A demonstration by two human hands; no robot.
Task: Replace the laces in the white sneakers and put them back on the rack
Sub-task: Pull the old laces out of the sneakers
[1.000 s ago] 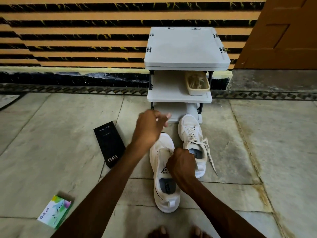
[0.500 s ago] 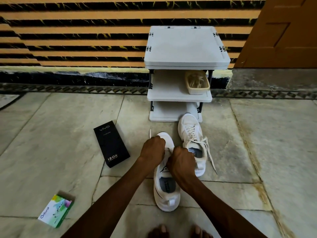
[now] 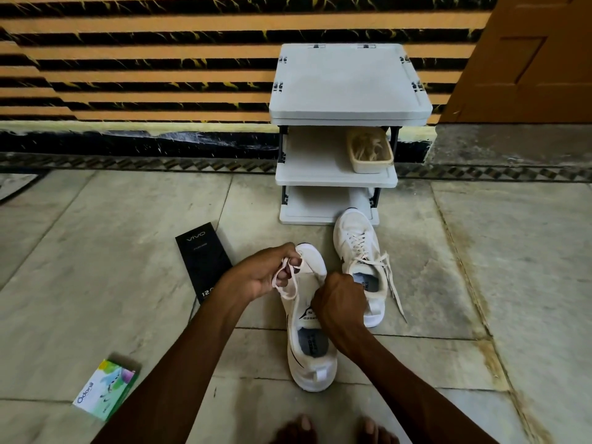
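The left hand (image 3: pixel 262 277) had its fingers (image 3: pixel 282 274) curled around a loose lace (image 3: pixel 277 274), which looped over them just above the near sneaker's (image 3: pixel 312 370) toe. The right hand (image 3: pixel 341 302), fingers closed, gripped that sneaker's throat on the floor before the rack (image 3: pixel 336 181).

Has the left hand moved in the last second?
Yes. The left hand, pinching a cream shoelace, has drawn back from the white plastic shoe rack toward the person, now level with the black cardboard box.
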